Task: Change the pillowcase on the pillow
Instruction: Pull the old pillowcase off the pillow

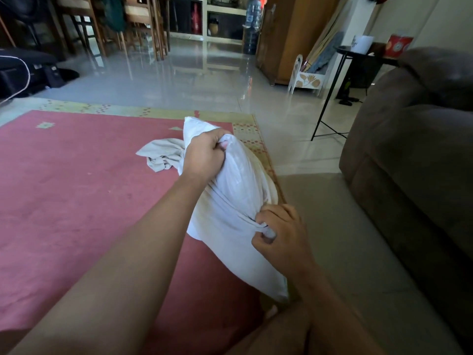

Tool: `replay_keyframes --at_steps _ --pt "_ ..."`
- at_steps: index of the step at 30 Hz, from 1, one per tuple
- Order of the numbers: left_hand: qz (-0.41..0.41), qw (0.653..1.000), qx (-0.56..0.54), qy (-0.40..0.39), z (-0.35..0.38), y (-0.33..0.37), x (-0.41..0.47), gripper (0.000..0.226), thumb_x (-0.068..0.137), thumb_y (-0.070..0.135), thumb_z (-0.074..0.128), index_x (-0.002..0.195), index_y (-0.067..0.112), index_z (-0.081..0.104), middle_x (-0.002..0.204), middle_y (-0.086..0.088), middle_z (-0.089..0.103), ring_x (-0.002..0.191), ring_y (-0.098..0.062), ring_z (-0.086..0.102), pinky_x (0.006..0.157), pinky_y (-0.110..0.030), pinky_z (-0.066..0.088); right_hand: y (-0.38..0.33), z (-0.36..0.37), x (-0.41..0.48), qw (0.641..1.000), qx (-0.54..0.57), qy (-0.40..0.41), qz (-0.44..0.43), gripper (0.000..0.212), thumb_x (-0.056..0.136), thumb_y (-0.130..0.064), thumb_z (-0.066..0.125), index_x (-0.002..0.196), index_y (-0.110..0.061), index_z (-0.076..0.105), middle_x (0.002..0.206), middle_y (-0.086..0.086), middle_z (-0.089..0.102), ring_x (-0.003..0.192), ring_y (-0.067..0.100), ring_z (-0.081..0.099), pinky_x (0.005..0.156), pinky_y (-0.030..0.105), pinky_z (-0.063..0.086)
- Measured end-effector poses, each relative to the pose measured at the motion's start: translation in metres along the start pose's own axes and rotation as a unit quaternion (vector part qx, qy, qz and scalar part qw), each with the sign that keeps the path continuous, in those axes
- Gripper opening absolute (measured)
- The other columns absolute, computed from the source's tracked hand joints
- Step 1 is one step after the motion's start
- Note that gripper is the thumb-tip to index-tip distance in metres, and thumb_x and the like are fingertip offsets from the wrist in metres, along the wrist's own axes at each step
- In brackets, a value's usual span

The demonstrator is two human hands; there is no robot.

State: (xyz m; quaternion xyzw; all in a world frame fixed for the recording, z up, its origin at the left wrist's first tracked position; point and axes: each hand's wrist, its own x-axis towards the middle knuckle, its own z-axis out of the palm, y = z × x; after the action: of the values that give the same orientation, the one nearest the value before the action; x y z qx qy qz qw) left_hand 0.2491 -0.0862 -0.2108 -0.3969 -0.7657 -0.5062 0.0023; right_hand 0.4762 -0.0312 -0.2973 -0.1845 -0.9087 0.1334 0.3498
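A white pillow point(238, 180) stands tilted on the pink rug's right edge, with a white pillowcase point(225, 226) drawn over its near part. My left hand point(204, 155) grips a bunch of the fabric high on the pillow's left side. My right hand point(279, 231) pinches a gathered fold of the pillowcase at the pillow's lower right. A second, crumpled light-grey pillowcase point(160, 156) lies on the rug just behind my left hand.
The pink rug point(76, 188) with a yellow patterned border covers the floor to the left. A brown sofa point(414, 149) stands at the right. A black side table point(358, 60) is beyond it. Glossy tiled floor point(204, 80) stretches ahead towards wooden chairs point(143, 21).
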Motion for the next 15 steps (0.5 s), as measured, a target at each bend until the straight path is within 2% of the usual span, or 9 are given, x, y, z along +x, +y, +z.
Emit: replay_keyframes --at_steps 2,4,5,7,9,11,13,15 --pt "0.018 1.0 -0.024 0.008 0.005 0.002 -0.008 0.024 0.087 0.016 0.048 0.095 0.017 0.071 0.091 0.0 0.074 0.092 -0.022 0.067 0.087 -0.035 0.053 0.0 -0.001 -0.002 0.999 0.04 0.021 0.022 0.025 0.071 -0.028 0.066 0.095 -0.023 0.063 0.101 -0.015 0.061 0.097 0.012 0.053 0.081 0.043 0.05" --pt "0.06 0.997 -0.056 0.006 0.008 0.009 -0.022 0.025 0.094 0.01 0.053 0.11 0.017 0.072 0.104 0.007 0.073 0.104 -0.014 0.065 0.095 -0.02 0.047 -0.012 -0.006 0.0 0.991 0.083 0.063 0.079 0.031 0.072 -0.039 0.066 0.098 -0.026 0.057 0.097 -0.02 0.054 0.094 0.009 0.05 0.077 0.042 0.051" --pt "0.08 0.994 -0.075 -0.001 0.01 0.014 -0.03 0.026 0.096 0.012 0.054 0.115 0.017 0.071 0.109 0.009 0.072 0.109 -0.011 0.064 0.098 -0.018 0.045 -0.019 -0.008 0.004 0.984 0.102 0.093 0.111 0.037 0.071 -0.046 0.067 0.1 -0.026 0.054 0.095 -0.021 0.051 0.09 0.009 0.049 0.075 0.042 0.051" --pt "0.11 0.988 -0.107 -0.013 0.016 0.02 -0.046 0.027 0.096 0.022 0.055 0.118 0.021 0.071 0.114 0.011 0.072 0.114 -0.009 0.063 0.104 -0.026 0.046 -0.031 -0.015 0.02 0.972 0.096 0.145 0.158 0.056 0.07 -0.058 0.068 0.112 -0.024 0.055 0.099 -0.016 0.054 0.092 0.011 0.05 0.078 0.042 0.051" --pt "0.125 0.982 -0.138 -0.024 0.019 0.025 -0.063 0.026 0.095 0.028 0.054 0.116 0.029 0.07 0.115 0.013 0.071 0.116 -0.01 0.063 0.105 -0.036 0.047 -0.035 -0.024 0.04 0.976 0.044 0.159 0.14 0.07 0.069 -0.064 0.067 0.124 -0.022 0.055 0.115 -0.005 0.06 0.106 0.017 0.054 0.091 0.041 0.047" --pt "0.13 0.972 -0.19 -0.042 0.016 0.026 -0.077 0.026 0.099 0.019 0.052 0.117 0.029 0.067 0.119 0.009 0.071 0.12 -0.015 0.062 0.108 -0.047 0.044 -0.034 -0.035 0.056 0.983 0.098 0.104 0.116 0.063 0.073 -0.059 0.074 0.126 -0.031 0.056 0.123 -0.008 0.059 0.114 0.014 0.056 0.098 0.037 0.047" --pt "0.12 0.959 -0.251 -0.048 0.003 0.019 -0.083 0.033 0.098 0.012 0.054 0.129 0.024 0.058 0.129 0.0 0.066 0.128 -0.018 0.058 0.114 -0.061 0.031 -0.035 -0.042 0.061 0.975 0.177 0.024 0.133 0.047 0.079 -0.048 0.078 0.122 -0.042 0.058 0.119 -0.022 0.061 0.113 0.0 0.057 0.1 0.03 0.049" --pt "0.086 0.974 -0.211 0.003 -0.014 0.003 -0.077 0.047 0.093 0.018 0.062 0.138 0.024 0.048 0.14 0.003 0.058 0.135 -0.012 0.051 0.119 -0.064 0.019 -0.033 -0.046 0.055 0.971 0.192 0.002 0.143 0.037 0.083 -0.044 0.076 0.114 -0.05 0.057 0.111 -0.034 0.059 0.107 -0.011 0.055 0.097 0.016 0.047"
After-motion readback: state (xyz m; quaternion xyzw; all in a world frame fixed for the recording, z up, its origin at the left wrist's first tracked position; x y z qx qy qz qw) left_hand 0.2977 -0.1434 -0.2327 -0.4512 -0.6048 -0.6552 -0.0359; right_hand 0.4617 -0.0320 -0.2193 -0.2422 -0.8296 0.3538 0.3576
